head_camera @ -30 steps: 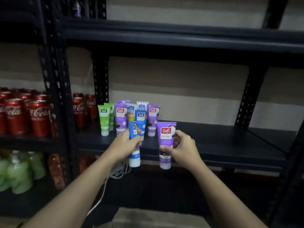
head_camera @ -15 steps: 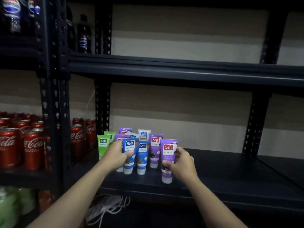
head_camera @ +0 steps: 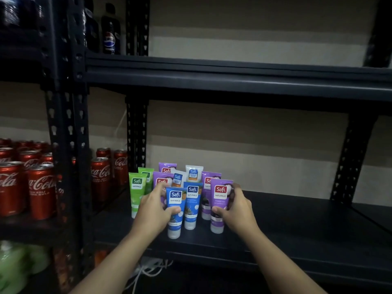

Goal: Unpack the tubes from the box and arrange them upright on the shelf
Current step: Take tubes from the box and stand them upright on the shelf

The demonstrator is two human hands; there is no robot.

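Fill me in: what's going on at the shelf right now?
A person is setting tubes out on the dark shelf. The left hand grips a blue tube at the front of the group. The right hand grips a purple tube at its right end. Both tubes appear to stand cap-down on the shelf. The other tubes stand upright behind them, with cola cans on the rack to the left. The box is not in view.

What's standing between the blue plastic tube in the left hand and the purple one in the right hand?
In the head view, a second blue plastic tube stands upright on the dark shelf there, with another purple tube behind it.
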